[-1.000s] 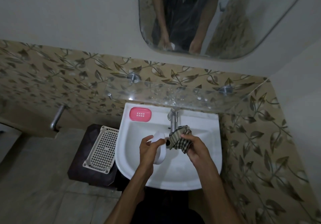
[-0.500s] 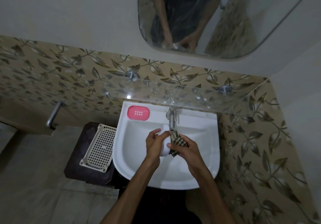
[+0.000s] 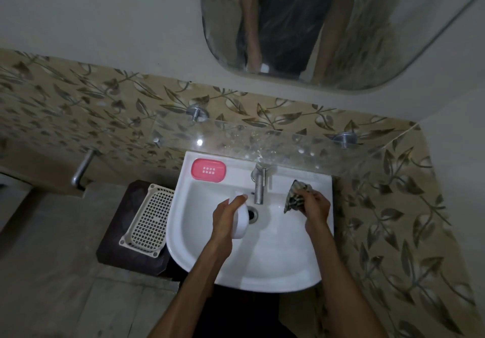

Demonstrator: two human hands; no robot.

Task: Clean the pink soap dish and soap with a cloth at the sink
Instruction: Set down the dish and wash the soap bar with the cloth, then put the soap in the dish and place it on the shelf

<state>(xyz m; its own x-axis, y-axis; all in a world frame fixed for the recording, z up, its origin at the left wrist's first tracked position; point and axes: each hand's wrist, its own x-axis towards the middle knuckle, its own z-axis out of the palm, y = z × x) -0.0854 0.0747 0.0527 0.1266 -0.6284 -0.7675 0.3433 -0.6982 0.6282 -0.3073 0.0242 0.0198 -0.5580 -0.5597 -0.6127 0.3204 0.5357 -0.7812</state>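
I am standing in a small home bathroom. Under my hands is a white wall-hung sink [image 3: 262,272], with a metal tap [image 3: 259,184] just beyond my fingers. Past the tap a clear glass shelf [image 3: 262,143] spans the wall on two metal pegs, and above it hangs a mirror [image 3: 328,28] with rounded corners that shows my arms. The wall beyond my hands and to the right of them is tiled in a beige leaf pattern [image 3: 91,107], plain paint above. A pink soap dish [image 3: 208,170] sits on the sink's rim beyond my left hand [image 3: 225,219]. Left of that hand a white perforated basket [image 3: 148,222] rests on a dark stool [image 3: 131,246], over a grey tiled floor [image 3: 52,285].
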